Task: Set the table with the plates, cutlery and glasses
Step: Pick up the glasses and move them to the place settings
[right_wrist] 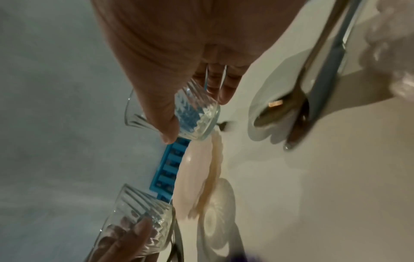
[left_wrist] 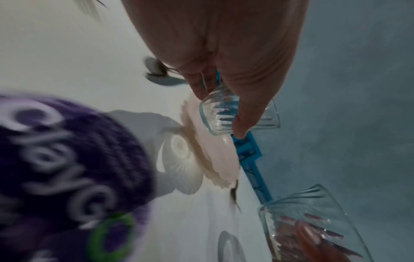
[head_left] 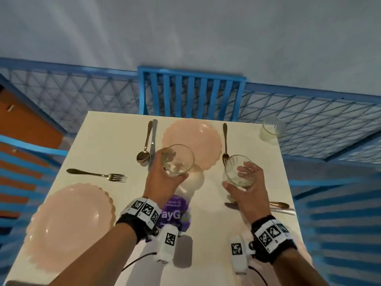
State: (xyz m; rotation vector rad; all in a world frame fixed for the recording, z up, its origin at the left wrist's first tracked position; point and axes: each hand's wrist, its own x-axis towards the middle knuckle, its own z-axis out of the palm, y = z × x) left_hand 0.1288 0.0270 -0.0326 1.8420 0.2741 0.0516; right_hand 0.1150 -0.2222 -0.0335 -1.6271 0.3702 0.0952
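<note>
You're looking at soft, even indoor light in the head view, a bit cool and not very bright. The table (head_left: 115,141) is the brightest thing, with a small glare spot on the near-left plate (head_left: 68,223) and pale shadows under the glasses and wrist cameras. Wide-angle bend is obvious: the blue railing (head_left: 309,112) curves toward the edges, where things go soft. Both wrist views are dimmer and grainy. In the left wrist view the purple package (left_wrist: 67,168) is badly smeared; in the right wrist view the near spoon (right_wrist: 280,113) is blurred, with one warm glint.
</note>
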